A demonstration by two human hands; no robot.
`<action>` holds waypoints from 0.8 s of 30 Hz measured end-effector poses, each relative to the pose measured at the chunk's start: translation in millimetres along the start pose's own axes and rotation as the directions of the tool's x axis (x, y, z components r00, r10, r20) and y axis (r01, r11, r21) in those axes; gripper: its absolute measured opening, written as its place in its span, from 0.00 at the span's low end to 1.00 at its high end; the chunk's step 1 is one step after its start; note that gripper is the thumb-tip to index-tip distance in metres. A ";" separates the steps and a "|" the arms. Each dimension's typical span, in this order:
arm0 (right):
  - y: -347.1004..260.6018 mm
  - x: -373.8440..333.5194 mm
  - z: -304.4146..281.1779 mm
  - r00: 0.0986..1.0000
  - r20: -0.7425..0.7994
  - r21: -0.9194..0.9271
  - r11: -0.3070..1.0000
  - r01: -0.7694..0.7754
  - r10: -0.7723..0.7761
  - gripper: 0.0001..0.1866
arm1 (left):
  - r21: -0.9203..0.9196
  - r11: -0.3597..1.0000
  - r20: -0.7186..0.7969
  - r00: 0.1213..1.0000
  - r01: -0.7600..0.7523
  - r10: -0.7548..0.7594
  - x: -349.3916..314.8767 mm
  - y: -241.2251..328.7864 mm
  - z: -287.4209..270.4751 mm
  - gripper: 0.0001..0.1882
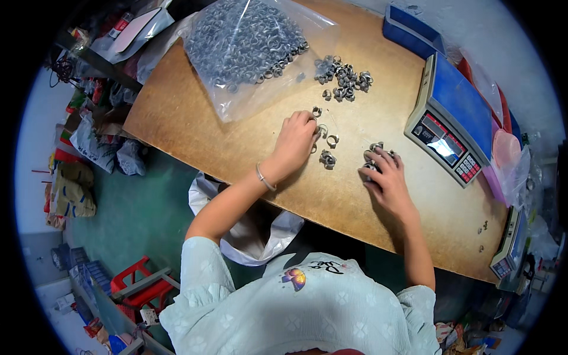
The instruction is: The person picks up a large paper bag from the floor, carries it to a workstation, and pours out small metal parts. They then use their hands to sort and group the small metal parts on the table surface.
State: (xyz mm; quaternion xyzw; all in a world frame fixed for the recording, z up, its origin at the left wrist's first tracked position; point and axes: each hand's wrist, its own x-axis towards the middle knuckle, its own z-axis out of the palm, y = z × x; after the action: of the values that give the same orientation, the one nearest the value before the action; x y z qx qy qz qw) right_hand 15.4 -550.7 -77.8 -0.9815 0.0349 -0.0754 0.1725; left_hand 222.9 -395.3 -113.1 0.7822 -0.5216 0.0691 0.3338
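Grey metal rings lie scattered on the brown tabletop (pixel 236 160). My left hand (pixel 294 142), a bangle at its wrist, has its fingertips drawn together against a ring (pixel 321 130); its fingers partly hide what they pinch. Just right of it are a single ring (pixel 332 141) and a small clump of rings (pixel 327 159). Farther right, my right hand (pixel 387 180) curls its fingers and thumb around a small cluster of rings (pixel 376 147), partly covered by the fingers. A larger loose pile of rings (pixel 346 80) sits beyond both hands.
A clear plastic bag (pixel 242 47) full of rings covers the far left of the table. At right stands a digital scale (pixel 458 112) with a blue top, near a blue bin (pixel 412 32). A second scale (pixel 509 248) is by the right edge. A white sack (pixel 260 245) hangs below the front edge.
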 end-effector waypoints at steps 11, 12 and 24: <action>-8.9 85.3 38.2 0.972 -0.206 0.088 0.987 0.135 -0.114 0.14 | -0.446 0.718 0.141 0.834 0.534 -0.533 -37.0 18.3 -34.0 0.07; -5.0 86.2 41.7 0.979 -0.173 0.112 0.985 0.132 -0.112 0.14 | -0.634 0.497 0.265 0.771 0.592 -0.580 -41.1 17.5 -37.0 0.09; -76.9 50.4 27.3 0.981 -0.157 0.599 0.779 0.186 -0.114 0.10 | -0.768 -0.528 0.623 0.614 0.363 -0.484 -128.7 60.0 -40.2 0.11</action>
State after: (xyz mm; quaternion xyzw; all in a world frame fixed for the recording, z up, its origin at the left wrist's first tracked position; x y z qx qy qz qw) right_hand 72.7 -474.2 -69.8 -0.8669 -0.0601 -0.1511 0.4711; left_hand 123.3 -286.3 -114.0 0.3513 0.0506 -0.4760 0.8047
